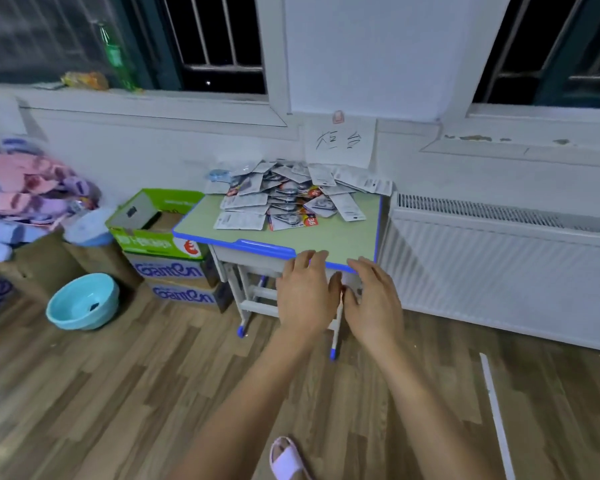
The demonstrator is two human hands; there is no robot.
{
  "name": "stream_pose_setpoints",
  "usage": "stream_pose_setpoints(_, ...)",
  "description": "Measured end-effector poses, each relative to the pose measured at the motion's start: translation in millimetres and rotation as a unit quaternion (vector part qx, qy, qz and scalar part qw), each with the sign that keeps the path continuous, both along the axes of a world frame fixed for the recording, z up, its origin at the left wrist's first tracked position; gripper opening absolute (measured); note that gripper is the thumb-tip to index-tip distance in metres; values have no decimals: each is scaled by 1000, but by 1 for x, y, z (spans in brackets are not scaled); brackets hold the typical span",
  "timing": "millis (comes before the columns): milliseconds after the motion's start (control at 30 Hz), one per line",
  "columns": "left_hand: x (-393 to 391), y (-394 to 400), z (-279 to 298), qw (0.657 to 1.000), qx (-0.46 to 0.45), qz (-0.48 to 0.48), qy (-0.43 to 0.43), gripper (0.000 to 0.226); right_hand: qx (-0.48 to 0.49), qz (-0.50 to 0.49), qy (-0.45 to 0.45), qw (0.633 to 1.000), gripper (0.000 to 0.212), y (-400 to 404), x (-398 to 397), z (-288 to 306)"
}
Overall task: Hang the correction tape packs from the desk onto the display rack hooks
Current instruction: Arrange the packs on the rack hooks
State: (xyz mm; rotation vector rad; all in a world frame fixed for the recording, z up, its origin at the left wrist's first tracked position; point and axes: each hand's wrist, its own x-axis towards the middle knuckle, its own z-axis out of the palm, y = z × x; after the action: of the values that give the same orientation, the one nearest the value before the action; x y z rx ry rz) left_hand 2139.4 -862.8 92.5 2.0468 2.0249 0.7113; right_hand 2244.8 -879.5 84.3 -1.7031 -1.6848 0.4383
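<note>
Grey-and-red card backings mark the correction tape packs [293, 199], heaped loosely on the far half of the small green-topped desk [347, 237], well ahead of both hands and slightly above them in view. The left hand [305, 292] and right hand [373, 299] are stretched forward side by side, palms down, fingers straight and loosely spread, holding nothing; their fingertips lie over the desk's near blue edge, though contact cannot be confirmed. No display rack or hooks appear in view.

Step in hand, as judged: reaching to collect packs. The heap is overlapped and slippery, so a good pick would probably start with the outermost packs at the near edge of the pile, directly ahead of the left hand's fingertips, instead of digging into the middle. Pinching each pack by its card top, where a hang hole would likely sit, should keep it oriented for hooking. Stacked cardboard boxes [174, 268] stand to the left of the left hand; a white radiator [499, 265] stands to the right of the right hand.
</note>
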Motion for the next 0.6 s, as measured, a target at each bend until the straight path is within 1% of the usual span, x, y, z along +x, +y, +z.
stream_pose_setpoints(200,-44,115,-8,1000,-23,16,-10,49,-25,32,-10,999,49,119,-45,-11)
stream_pose_setpoints(267,-61,148,-11,999,-35,17,3,49,-27,40,-10,999,48,153,-61,-16)
stream_pose_setpoints(467,-94,224,-35,994,-105,37,-16,51,-74,54,-21,996,46,234,-89,-42)
stream_pose_setpoints(600,-107,285,-56,985,-156,49,-56,50,-100,54,-38,993,44,299,-95,-61)
